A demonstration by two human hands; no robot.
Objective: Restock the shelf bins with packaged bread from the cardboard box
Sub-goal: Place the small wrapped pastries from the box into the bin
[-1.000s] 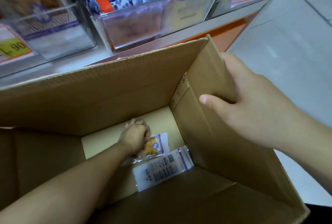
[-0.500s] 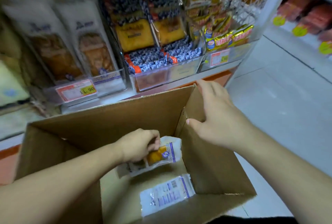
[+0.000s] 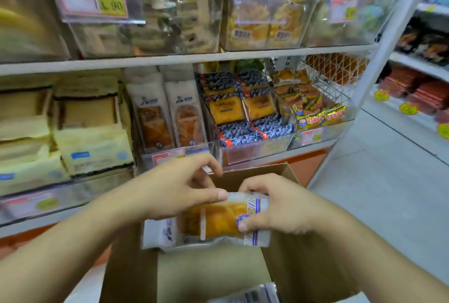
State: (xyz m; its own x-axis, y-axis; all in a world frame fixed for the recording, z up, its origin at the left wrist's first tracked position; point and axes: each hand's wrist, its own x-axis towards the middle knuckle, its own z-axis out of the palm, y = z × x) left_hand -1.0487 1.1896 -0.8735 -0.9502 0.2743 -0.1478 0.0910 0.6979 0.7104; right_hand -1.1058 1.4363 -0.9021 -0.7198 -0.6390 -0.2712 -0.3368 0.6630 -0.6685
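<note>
The right hand (image 3: 286, 208) pinches the right end of the bread packet (image 3: 213, 221), thumb on the near face by the blue stripes and curled fingers over the far edge; the left hand (image 3: 179, 191) grips the packet's upper left part, its thumb lying flat along the top seam while the forefinger and middle finger arch free above it; how the other left fingers sit beneath the wrapper cannot be told. The packet hangs above the open mouth of the cardboard box (image 3: 286, 266), clear of its rim, with its long axis running left to right, level between the two hands; a second packet (image 3: 250, 295) lies on the box floor near the near edge of the view. Straight ahead and higher, just beyond the box's far wall, stands the clear bin (image 3: 175, 154) holding matching white-wrapped pastries, and there they stand upright on end; so, as I judge it, the packet must be turned a quarter before it goes in; the left hand is the nearer to that bin, the right lying more toward the blueberry-print packs (image 3: 245, 130) in the bin alongside.
</note>
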